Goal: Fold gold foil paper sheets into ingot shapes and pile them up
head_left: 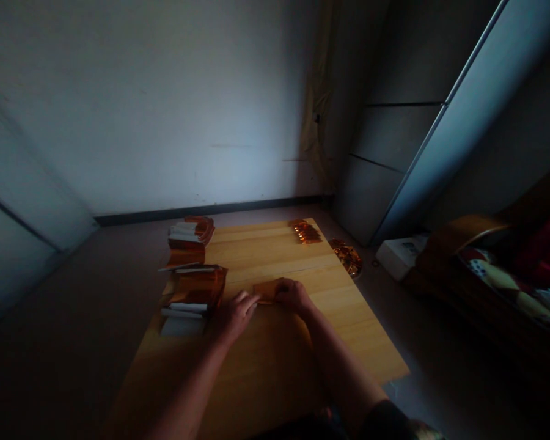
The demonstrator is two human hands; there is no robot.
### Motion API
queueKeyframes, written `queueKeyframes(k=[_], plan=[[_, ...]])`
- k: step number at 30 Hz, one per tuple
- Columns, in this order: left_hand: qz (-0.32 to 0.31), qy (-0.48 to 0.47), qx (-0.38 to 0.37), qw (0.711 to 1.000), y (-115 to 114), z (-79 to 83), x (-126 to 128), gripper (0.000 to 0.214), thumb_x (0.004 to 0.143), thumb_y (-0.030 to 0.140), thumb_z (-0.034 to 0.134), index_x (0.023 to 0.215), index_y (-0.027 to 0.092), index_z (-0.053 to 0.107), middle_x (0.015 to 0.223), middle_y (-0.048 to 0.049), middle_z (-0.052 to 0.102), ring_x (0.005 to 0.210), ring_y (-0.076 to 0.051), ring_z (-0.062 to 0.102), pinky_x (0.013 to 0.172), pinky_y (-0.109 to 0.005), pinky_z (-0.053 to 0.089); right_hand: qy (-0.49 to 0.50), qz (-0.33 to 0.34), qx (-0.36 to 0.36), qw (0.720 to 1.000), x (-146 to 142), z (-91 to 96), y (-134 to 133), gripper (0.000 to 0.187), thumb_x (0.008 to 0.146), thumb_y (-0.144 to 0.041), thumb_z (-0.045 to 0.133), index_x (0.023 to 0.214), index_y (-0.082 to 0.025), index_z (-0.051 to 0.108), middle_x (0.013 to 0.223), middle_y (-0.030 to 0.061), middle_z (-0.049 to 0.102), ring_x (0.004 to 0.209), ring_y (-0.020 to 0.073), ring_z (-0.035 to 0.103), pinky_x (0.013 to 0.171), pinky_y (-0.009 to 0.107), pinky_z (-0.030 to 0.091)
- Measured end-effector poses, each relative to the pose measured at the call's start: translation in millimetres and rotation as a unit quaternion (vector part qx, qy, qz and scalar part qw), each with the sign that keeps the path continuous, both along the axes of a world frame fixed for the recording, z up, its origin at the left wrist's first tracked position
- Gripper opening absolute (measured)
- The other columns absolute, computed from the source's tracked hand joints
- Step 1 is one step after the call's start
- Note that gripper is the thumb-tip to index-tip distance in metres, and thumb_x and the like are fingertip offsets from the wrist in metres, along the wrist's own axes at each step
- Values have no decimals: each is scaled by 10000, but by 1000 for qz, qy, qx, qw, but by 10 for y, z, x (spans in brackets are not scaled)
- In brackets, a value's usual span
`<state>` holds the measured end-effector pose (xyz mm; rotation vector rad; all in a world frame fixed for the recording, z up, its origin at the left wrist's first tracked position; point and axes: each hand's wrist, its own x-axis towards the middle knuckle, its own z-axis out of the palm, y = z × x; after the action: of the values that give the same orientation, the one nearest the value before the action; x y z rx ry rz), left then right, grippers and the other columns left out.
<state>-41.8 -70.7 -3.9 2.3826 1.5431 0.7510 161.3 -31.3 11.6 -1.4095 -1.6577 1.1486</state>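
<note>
Small copper-coloured sheet (266,288) is at mid-table, between the two hands, lying on the wood or just above it — too dim to tell which. Right hand (294,294) has its fingers curled over the sheet's right end and seems to hold it; left hand (242,308) has bunched fingertips at the left end, touching, but from where I stand I can't tell if they pinch or just press. Step in hand looks like folding or creasing this one piece. Next move calls for a steady right-hand hold while the left fingertips run along the edge, keeping it square — thin stuff, probably easy to wrinkle. Just left of the left hand, a near stack (198,285) of similar sheets with pale layers; a far stack (183,231) behind it. Shiny folded pieces (306,232) at the far right corner of the table (256,244); foil heap (347,256) on the floor beyond, white box (398,256) near it.
</note>
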Motion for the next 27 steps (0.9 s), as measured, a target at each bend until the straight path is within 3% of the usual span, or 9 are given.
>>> queueKeyframes(k=[10,18,27], plan=[[2,56,-2,998,25,9,44,271,887,249,410,1015,249,649,903,-26,600,794,-123,596,707,-219,454,-4,-23,-38,999,-28,24,-17,190,543,-126,518,681,-173,638,649,-26,625,603,116,535,542,187,393],[-16,17,-35,999,46,49,1,253,801,280,587,1045,237,634,949,-23,610,846,-138,608,751,-231,474,-9,-21,-38,999,-15,48,-9,182,540,-123,530,675,-180,637,655,-28,628,625,120,549,556,185,398],[-14,48,15,999,77,-68,-4,238,884,294,470,1047,251,638,890,-17,596,780,-111,593,698,-210,449,-2,-25,-38,999,-18,13,-3,206,546,-129,513,696,-180,645,634,-41,619,598,111,541,534,177,387]])
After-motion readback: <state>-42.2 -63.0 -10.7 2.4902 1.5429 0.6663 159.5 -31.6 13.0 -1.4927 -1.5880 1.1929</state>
